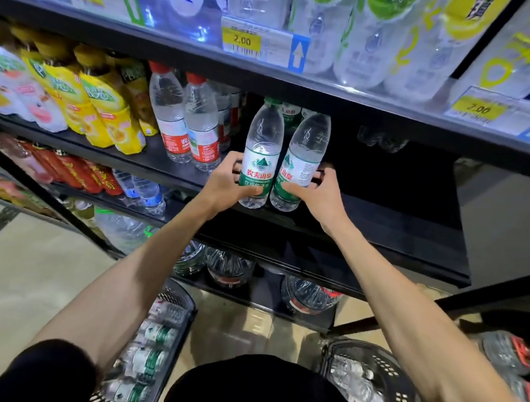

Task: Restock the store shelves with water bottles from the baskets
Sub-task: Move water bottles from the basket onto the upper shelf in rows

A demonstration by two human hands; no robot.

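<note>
Two clear water bottles with green labels stand side by side at the front edge of the middle black shelf (382, 229). My left hand (227, 182) grips the left green-label bottle (261, 149) around its lower half. My right hand (318, 192) grips the right green-label bottle (305, 153) the same way. More green-capped bottles (291, 114) stand behind them. On the floor, a black basket (183, 296) at lower left holds several green-label bottles, and a second basket (400, 398) at lower right holds clear bottles.
Red-label water bottles (187, 121) stand just left of my hands, with yellow drink bottles (106, 109) further left. The shelf to the right of my hands is dark and bare. The upper shelf edge carries price tags (241, 40). Large water jugs (230, 268) sit on the bottom shelf.
</note>
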